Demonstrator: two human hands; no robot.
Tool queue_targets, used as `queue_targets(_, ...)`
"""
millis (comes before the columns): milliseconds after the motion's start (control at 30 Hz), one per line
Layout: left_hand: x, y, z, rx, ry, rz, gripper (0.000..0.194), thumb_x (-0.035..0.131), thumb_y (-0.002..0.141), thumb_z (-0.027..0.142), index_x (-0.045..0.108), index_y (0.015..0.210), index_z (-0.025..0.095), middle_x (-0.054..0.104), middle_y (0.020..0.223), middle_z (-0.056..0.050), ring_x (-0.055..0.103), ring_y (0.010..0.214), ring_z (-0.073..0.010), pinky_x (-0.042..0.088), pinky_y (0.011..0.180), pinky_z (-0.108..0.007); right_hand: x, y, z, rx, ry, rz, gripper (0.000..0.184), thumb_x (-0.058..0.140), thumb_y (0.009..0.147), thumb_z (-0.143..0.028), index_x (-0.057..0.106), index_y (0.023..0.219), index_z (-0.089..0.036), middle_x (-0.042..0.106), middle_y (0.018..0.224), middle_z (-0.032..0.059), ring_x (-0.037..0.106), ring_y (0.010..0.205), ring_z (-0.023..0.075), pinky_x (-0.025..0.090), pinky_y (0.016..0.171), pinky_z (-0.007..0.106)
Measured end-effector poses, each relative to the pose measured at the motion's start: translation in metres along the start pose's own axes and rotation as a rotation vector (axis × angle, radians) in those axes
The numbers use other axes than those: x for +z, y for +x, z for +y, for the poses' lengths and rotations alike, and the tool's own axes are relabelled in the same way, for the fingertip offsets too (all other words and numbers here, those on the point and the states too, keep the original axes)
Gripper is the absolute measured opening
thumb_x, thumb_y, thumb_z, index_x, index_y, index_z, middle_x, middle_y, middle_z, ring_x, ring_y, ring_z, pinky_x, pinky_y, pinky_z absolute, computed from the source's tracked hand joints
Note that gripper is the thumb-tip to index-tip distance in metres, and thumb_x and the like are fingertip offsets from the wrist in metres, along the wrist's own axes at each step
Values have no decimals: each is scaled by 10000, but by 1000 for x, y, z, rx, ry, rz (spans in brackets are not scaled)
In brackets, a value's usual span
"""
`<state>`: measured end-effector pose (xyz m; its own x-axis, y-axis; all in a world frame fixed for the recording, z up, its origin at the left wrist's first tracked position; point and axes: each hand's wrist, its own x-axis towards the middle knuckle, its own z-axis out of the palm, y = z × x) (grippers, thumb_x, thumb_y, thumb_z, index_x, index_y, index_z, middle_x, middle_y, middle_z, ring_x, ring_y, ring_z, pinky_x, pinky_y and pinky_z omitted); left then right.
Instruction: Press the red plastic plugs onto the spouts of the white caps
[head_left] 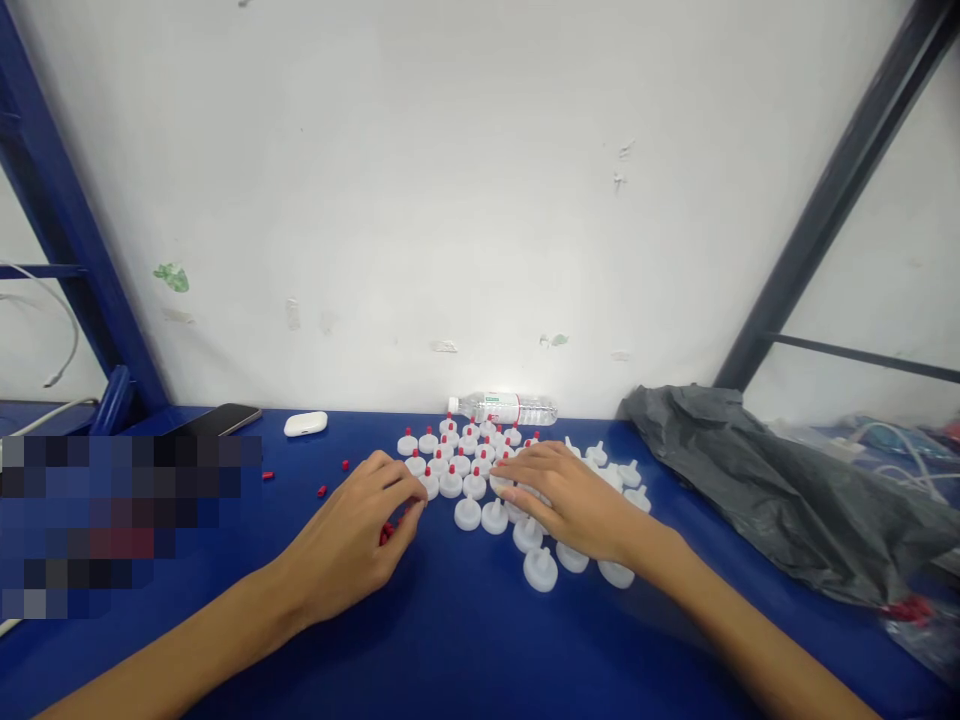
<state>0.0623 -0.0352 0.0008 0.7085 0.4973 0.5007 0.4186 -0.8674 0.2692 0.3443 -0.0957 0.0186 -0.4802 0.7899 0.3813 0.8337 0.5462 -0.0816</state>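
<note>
My left hand (367, 525) is curled, with several small red tip caps (386, 533) showing between its thumb and fingers. My right hand (559, 495) reaches over a group of white nozzle caps, its thumb and fingertips closed around one white nozzle cap (498, 483). Beside the fingers stand several nozzle caps with red tips (451, 483), upright in loose rows. Nearer to me and to the right are white nozzle caps with bare tips (541, 570), some partly hidden under my right hand.
Loose red tip caps (322, 491) lie left of my left hand. A clear plastic bottle (510, 408) lies against the wall. Farther left are a white earphone case (305, 424) and a dark phone (232, 417). A grey plastic bag (772, 500) covers the right side of the blue table (450, 640).
</note>
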Motion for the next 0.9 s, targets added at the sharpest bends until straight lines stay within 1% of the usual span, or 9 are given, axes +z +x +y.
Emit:
queue_targets(100,-2,0,2,-11,-33,55,165,452,1011,236,613,989,204,629,921,-39,521,919,-216,442,812,-351,-1,0,-7,-12,-21,196,285,590,990,-392,642,1221,-234,716,1156,73,628,1113,256,467,978,454)
queue_targets(167,-1,-1,4,0,-40,71,122,508,1004,286,599,1016,207,611,869,-25,512,875,-211,436,770,-339,0,1,-16,-55,4,275,211,571,1003,-299,627,1193,-226,693,1160,81,628,1097,230,495,945,408)
queue_targets(300,6,-5,12,101,-5,92,166,601,971,367,571,989,205,579,815,-11,483,803,-207,401,709,-332,7,4,-41,-249,60,211,233,466,1020,-131,548,1224,-210,678,1173,72,604,1130,191,494,981,370)
queue_targets(367,10,-7,16,151,1,87,140,554,998,317,546,920,201,578,815,-15,479,790,-202,385,700,-331,11,5,-51,-338,61,197,234,484,1008,-121,511,1229,-191,691,1108,72,605,1101,195,508,962,369)
queue_targets(467,13,-7,20,214,26,41,202,433,1027,189,506,839,199,580,806,-22,467,763,-195,359,673,-327,15,6,-60,-380,64,247,212,529,1002,-160,491,1210,-177,692,1026,81,624,999,191,542,888,341)
queue_targets(600,13,-5,23,277,65,0,264,339,1023,124,490,818,197,558,752,-18,435,705,-191,324,636,-332,17,7,-58,-363,94,228,209,538,1011,-211,492,1213,-179,691,1010,82,637,953,184,555,870,334)
queue_targets(733,6,-5,18,121,-14,98,342,305,1047,177,434,731,203,503,678,9,435,633,-159,318,617,-324,13,5,-31,-327,18,232,226,502,1015,-169,516,1239,-193,699,1072,86,632,1051,208,546,918,375)
queue_targets(833,-4,-5,9,-32,-37,185,392,293,1060,225,364,675,208,441,635,30,408,581,-137,316,594,-312,5,2,-4,-129,4,301,179,533,1015,-237,570,1188,-219,709,1089,80,651,1045,220,549,900,394)
queue_targets(900,-9,-4,3,-54,19,167,388,316,1047,240,365,663,210,424,623,28,417,602,-147,319,594,-312,2,0,6,0,40,309,160,536,1020,-285,606,1154,-234,717,1105,63,664,1037,214,542,899,384)
